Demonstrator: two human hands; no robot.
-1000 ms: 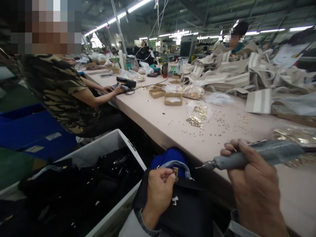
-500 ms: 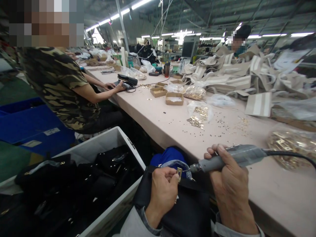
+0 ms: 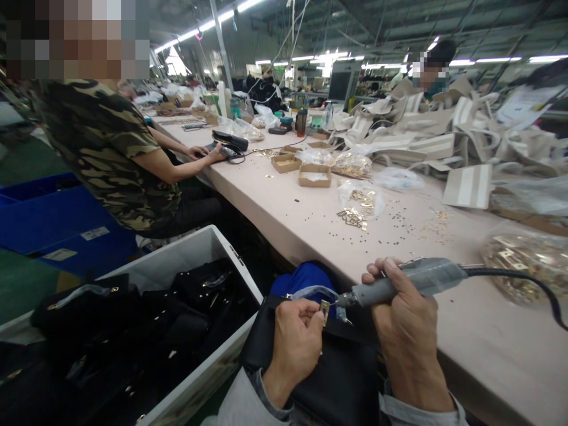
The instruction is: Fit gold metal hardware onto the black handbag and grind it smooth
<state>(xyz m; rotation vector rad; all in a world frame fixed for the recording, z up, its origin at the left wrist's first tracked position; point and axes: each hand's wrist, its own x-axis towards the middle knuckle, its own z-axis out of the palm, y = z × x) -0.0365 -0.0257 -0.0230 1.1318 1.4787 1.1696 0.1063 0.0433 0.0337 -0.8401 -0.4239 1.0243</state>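
My left hand pinches a small gold metal plate with a slot between thumb and fingers, just above a black bag on my lap. In my right hand is a grey electric screwdriver, its thin bit pointing left at the plate. Whether the bit touches the plate I cannot tell. A clear-wrapped handle curves up behind the plate. Blue cloth shows beyond the bag, and the screwdriver's black cable runs off to the right.
A white crate of black bags stands at left. On the table lie gold plates, small dark bits, cardboard boxes and a bag of gold hardware. Beige pieces pile up behind. A co-worker in camouflage sits at left.
The screwdriver and my right hand have shifted slightly left, bringing the bit closer to the gold plate. My left hand keeps its pinch on the plate, now turned a little.
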